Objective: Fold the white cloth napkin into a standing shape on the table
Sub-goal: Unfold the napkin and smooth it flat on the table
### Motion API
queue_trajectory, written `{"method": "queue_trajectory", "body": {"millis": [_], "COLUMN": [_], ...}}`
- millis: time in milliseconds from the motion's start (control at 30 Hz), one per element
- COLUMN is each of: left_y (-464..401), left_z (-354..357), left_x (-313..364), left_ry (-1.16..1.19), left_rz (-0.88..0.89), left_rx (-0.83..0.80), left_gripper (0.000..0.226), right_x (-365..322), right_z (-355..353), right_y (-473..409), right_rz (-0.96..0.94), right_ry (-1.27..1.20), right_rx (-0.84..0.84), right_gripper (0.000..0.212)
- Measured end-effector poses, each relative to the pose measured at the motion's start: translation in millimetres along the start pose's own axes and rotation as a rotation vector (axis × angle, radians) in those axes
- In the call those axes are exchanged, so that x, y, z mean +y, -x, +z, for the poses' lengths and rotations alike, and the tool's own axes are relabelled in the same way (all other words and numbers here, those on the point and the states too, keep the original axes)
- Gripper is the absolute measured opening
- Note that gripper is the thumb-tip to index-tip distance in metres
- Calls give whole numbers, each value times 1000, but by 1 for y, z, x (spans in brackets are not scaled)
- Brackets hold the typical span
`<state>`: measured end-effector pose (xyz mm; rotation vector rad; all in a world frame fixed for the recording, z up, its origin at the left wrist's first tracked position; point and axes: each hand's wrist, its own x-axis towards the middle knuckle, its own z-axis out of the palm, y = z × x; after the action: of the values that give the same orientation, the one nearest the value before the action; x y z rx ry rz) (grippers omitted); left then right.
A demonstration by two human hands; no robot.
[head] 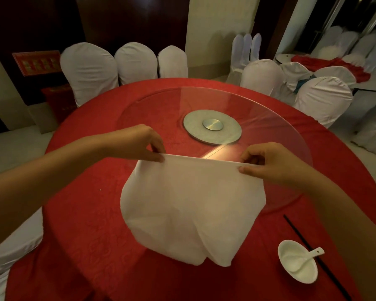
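Head view: forearms reached in from both lower corners, closest to the camera. Each hand's grip was pinched shut on the far edge of the napkin (pixel 189 205): the left hand (pixel 143 144) on the left corner, the right hand (pixel 271 164) on the right corner, thumb and fingers closed on cloth. That edge was pulled taut and straight between them, raised over the red counter (pixel 85 213), above the near rim of a glass turntable (pixel 215 105). Below it the napkin hung loose and rounded, with its lower flaps overlapping near the front of the counter; whether they touched the counter I could not tell. A white bowl (pixel 297 263) with a spoon (pixel 306 257) sat near right, beside a black chopstick (pixel 302 240), close to the napkin's lower corner.

This looked like an early squaring-up step. Done well, it would mean keeping the edge tense, lowering the cloth flat, matching corners before creasing, and steering clear of the bowl.
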<state>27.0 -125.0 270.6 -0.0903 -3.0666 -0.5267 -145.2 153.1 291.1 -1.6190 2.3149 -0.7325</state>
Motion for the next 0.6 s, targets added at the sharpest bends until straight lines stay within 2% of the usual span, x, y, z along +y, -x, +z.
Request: {"method": "queue_trajectory", "body": {"millis": [67,133,167,267,400,600], "left_y": [-8,-22,-31,-57,-84,-91], "left_z": [-5,-11,-17,-42,-90,-122], "left_x": [-7,-17,-22,-30,-28,-22], "left_ry": [40,-30,-70,-126,-206,-410], "left_rz": [-65,-122,-142,-170,-183,-154], "left_rx": [3,-12,-8,103,383,752], "left_gripper": [8,10,11,14,16,18], "right_x": [6,13,16,22,18,24], "right_z": [-9,-16,-21,-46,-91,-123], "right_y": [-13,-32,-42,-75,-107,-117], "right_rz": [41,73,80,81,141,63], "right_ry": [81,203,263,408,589,744], "right_rx": [-75,-127,-129,-80,137,563], "right_gripper": [21,12,7,12,16,17]}}
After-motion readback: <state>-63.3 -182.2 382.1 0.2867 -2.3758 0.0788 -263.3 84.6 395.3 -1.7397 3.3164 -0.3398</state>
